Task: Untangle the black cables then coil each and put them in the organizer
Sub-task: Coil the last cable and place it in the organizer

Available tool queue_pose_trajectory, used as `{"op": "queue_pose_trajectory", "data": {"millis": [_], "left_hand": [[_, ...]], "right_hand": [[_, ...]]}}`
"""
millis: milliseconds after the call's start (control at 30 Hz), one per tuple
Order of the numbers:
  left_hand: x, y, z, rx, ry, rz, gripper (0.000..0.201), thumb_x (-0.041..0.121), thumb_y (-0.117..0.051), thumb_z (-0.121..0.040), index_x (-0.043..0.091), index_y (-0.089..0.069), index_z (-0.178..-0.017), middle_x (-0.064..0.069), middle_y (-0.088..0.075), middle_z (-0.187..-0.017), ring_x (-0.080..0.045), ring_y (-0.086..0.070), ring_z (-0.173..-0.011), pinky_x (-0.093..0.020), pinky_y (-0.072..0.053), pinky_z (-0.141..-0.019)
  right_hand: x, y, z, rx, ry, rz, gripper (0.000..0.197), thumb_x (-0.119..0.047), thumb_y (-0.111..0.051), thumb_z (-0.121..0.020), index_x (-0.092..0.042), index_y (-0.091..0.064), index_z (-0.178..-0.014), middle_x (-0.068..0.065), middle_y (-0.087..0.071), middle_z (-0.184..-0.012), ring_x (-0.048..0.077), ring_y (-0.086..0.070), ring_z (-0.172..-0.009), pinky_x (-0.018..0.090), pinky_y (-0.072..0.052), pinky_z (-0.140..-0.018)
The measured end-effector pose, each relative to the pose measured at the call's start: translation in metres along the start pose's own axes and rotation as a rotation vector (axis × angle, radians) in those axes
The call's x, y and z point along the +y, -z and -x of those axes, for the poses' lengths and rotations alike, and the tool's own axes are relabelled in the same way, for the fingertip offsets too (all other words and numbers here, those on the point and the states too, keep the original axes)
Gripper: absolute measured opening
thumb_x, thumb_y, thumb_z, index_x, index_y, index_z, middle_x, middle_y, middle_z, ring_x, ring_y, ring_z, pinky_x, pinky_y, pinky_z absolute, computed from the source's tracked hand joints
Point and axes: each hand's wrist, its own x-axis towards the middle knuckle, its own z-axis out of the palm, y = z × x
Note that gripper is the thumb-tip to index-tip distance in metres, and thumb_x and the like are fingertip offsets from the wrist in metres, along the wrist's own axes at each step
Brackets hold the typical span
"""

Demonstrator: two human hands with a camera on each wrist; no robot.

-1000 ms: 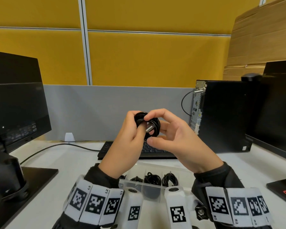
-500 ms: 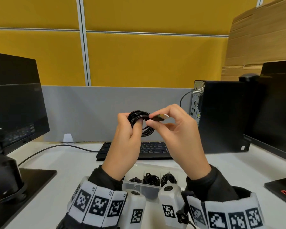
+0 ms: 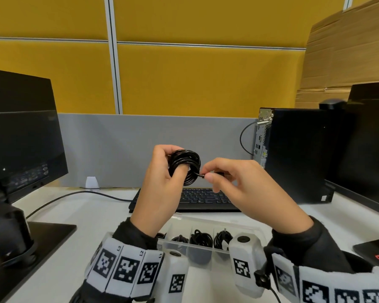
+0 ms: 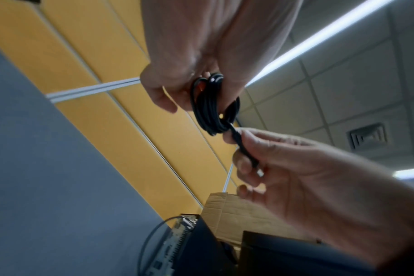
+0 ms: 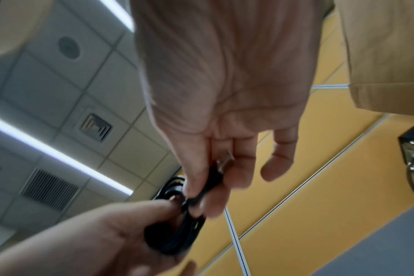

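Left hand [image 3: 160, 189] grips coiled black cable [image 3: 185, 166], centre frame, above counter [image 3: 79, 215] | Right hand [image 3: 245, 189] pinches cable's plug end; plug tip hidden in head view, silver tip [image 4: 260, 173] visible in left wrist view | Organizer [image 3: 206, 251] lower centre, partly covered by wrists, holds coils | Right wrist view blurred.

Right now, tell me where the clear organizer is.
In the head view the organizer lies on the white desk low in the middle, just in front of the keyboard, below the raised left hand and right hand.
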Motion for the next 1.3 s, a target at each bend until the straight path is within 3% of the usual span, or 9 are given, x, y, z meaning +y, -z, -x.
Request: {"op": "queue_pose_trajectory", "data": {"millis": [133, 233, 300, 467, 633, 800, 1000, 1200, 1300], "left_hand": [[0.005, -0.005, 0.001, -0.089, 0.101, 0.217, 0.020, -0.002, -0.053, -0.088, 0.015, -0.053, -0.098, 0.001, -0.062, -0.090, 0.002, -0.061, -0.079, -0.011, -0.048, -0.069], [0.004, -0.004, 0.000, -0.145, 0.157, 0.370, 0.024, -0.007, -0.055, -0.086, 0.012, -0.055, -0.101, -0.001, -0.064, -0.089, -0.009, -0.061, -0.083, -0.016, -0.049, -0.071], [0.004, 0.000, 0.000, -0.200, 0.154, 0.442, 0.025, 0.000, -0.061, -0.080, 0.014, -0.056, -0.101, 0.001, -0.065, -0.086, -0.010, -0.061, -0.085, -0.018, -0.049, -0.073], [0.006, 0.005, 0.001, -0.305, 0.123, 0.456, 0.033, 0.017, -0.062, -0.076, 0.019, -0.056, -0.109, 0.009, -0.067, -0.087, -0.009, -0.062, -0.090, -0.019, -0.050, -0.077], [0.009, 0.001, 0.000, -0.169, 0.000, 0.301, 0.027, 0.025, -0.058, -0.077, 0.014, -0.058, -0.101, 0.012, -0.068, -0.082, 0.000, -0.062, -0.082, -0.015, -0.049, -0.071], [0.005, -0.002, -0.001, -0.061, -0.057, 0.204, 0.027, 0.030, -0.061, -0.080, 0.012, -0.058, -0.099, 0.008, -0.065, -0.084, 0.002, -0.061, -0.080, -0.013, -0.047, -0.072], [0.001, -0.005, -0.001, -0.060, 0.030, 0.335, 0.035, 0.031, -0.060, -0.071, 0.010, -0.058, -0.100, 0.005, -0.067, -0.086, -0.001, -0.063, -0.081, -0.013, -0.048, -0.072], [0.002, -0.001, 0.000, -0.154, 0.055, 0.383, 0.026, 0.033, -0.060, -0.083, 0.015, -0.055, -0.101, 0.012, -0.067, -0.086, -0.004, -0.061, -0.091, -0.018, -0.048, -0.080], [0.003, -0.003, 0.002, -0.169, 0.015, 0.344, 0.026, 0.034, -0.055, -0.086, 0.014, -0.054, -0.103, 0.010, -0.065, -0.088, -0.002, -0.060, -0.090, -0.015, -0.046, -0.079]], "right_hand": [[0.003, 0.007, 0.001, -0.233, -0.090, -0.074, 0.012, -0.019, -0.045, -0.098, -0.027, -0.051, -0.094, -0.016, -0.068, -0.081, 0.013, -0.057, -0.075, 0.023, -0.045, -0.067], [0.005, 0.003, 0.002, -0.350, -0.137, -0.286, 0.011, -0.012, -0.039, -0.100, -0.019, -0.043, -0.091, -0.012, -0.056, -0.074, 0.009, -0.046, -0.072, 0.025, -0.040, -0.074], [0.003, 0.003, 0.002, -0.314, -0.166, -0.431, 0.012, -0.011, -0.038, -0.099, -0.015, -0.042, -0.089, -0.012, -0.045, -0.066, 0.010, -0.037, -0.067, 0.027, -0.034, -0.070], [-0.002, 0.002, -0.002, -0.183, -0.188, -0.495, 0.026, -0.035, -0.049, -0.094, -0.014, -0.044, -0.081, -0.010, -0.035, -0.056, 0.012, -0.027, -0.057, 0.028, -0.023, -0.056], [-0.007, -0.007, -0.005, -0.066, -0.206, -0.529, 0.034, -0.039, -0.053, -0.090, -0.011, -0.045, -0.072, -0.008, -0.029, -0.050, 0.008, -0.023, -0.047, 0.017, -0.020, -0.046], [-0.006, -0.008, -0.006, -0.013, -0.207, -0.524, 0.038, -0.033, -0.055, -0.091, -0.011, -0.051, -0.062, -0.013, -0.035, -0.044, 0.003, -0.028, -0.045, 0.010, -0.026, -0.046], [-0.002, -0.006, -0.005, -0.075, -0.187, -0.557, 0.038, -0.031, -0.049, -0.095, 0.002, -0.055, -0.078, -0.009, -0.029, -0.045, 0.005, -0.023, -0.043, 0.014, -0.022, -0.044], [0.003, -0.007, -0.005, -0.169, -0.176, -0.595, 0.034, -0.030, -0.044, -0.097, -0.002, -0.061, -0.087, -0.002, -0.027, -0.050, 0.006, -0.022, -0.043, 0.013, -0.022, -0.044], [0.005, -0.003, -0.004, -0.204, -0.159, -0.567, 0.032, -0.027, -0.044, -0.097, -0.005, -0.064, -0.086, 0.004, -0.049, -0.051, 0.013, -0.034, -0.049, 0.018, -0.031, -0.050]]}}
